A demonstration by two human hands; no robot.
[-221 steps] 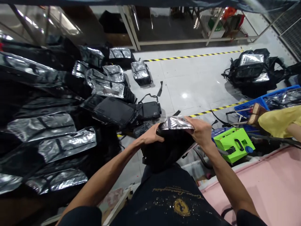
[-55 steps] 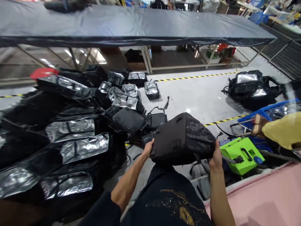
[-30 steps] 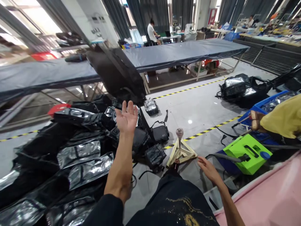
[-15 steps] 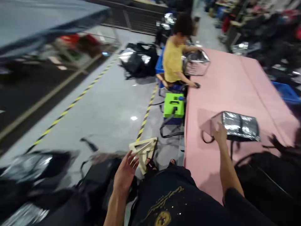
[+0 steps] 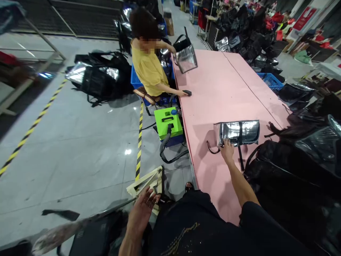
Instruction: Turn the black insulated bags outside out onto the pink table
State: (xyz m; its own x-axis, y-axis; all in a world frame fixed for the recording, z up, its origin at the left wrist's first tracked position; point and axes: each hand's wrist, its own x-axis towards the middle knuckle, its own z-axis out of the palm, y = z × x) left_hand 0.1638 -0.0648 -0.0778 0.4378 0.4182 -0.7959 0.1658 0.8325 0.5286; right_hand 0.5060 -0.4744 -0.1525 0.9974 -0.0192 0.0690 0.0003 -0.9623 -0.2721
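Note:
My right hand (image 5: pixel 227 150) reaches out over the pink table (image 5: pixel 221 92) and rests on the near lower edge of a flat silver-lined bag with black straps (image 5: pixel 238 133); whether its fingers grip the bag is not clear. My left hand (image 5: pixel 141 212) hangs open and empty by my hip, fingers spread, above black bags on the floor (image 5: pixel 87 234) and beside a pale wooden frame (image 5: pixel 147 182).
A person in a yellow top (image 5: pixel 149 67) sits at the table's far left edge, holding up a silver bag (image 5: pixel 185 58). A green box with a hose (image 5: pixel 168 122) stands by the table. Black bags are heaped at my right (image 5: pixel 293 177) and across the floor (image 5: pixel 98 76). Yellow-black tape (image 5: pixel 139 135) marks the floor.
I tossed the black bag leftward onto the pile, then turned right toward the pink table. My right hand has gone out to the silver bag; my left hand has dropped, empty.

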